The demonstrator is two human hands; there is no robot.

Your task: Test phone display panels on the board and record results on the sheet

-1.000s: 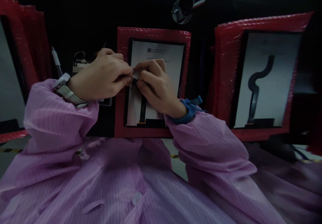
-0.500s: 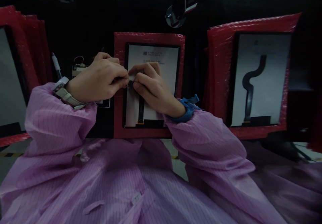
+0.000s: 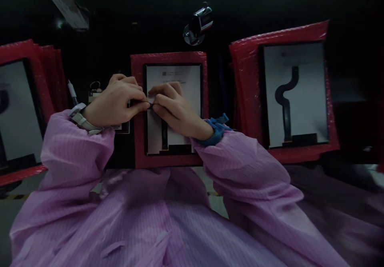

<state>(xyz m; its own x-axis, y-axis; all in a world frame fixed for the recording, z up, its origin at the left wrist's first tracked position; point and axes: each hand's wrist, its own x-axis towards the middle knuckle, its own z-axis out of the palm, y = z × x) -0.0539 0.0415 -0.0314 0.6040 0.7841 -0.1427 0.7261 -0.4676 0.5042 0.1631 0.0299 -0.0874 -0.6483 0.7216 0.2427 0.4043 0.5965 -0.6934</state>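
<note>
A display panel (image 3: 189,111), pale backed with a black frame, lies on a red bubble-wrap sheet (image 3: 139,151) in the middle. Its black flex cable (image 3: 165,135) rises from the lower edge and passes under my right hand (image 3: 177,109). That hand is closed, thumb and forefinger pinching the cable's upper end. My left hand (image 3: 120,101) is closed too, its pinched fingertips meeting the right ones over the panel's left side. A tiny dark piece shows between the fingertips; what the left fingers hold is hidden. Behind the left wrist, a small circuit board (image 3: 95,94) is partly covered.
To the right, another panel (image 3: 306,99) with a curved black cable lies on stacked red bubble wrap (image 3: 243,95). A similar panel (image 3: 21,111) is at the left edge. A pen (image 3: 72,91) lies beside the board. Behind stands a shiny metal fixture (image 3: 199,25).
The whole view has shifted, bringing more of the left panel and its cable into sight. Both hands stay pinched together, and less of the dark piece shows between their fingertips.
</note>
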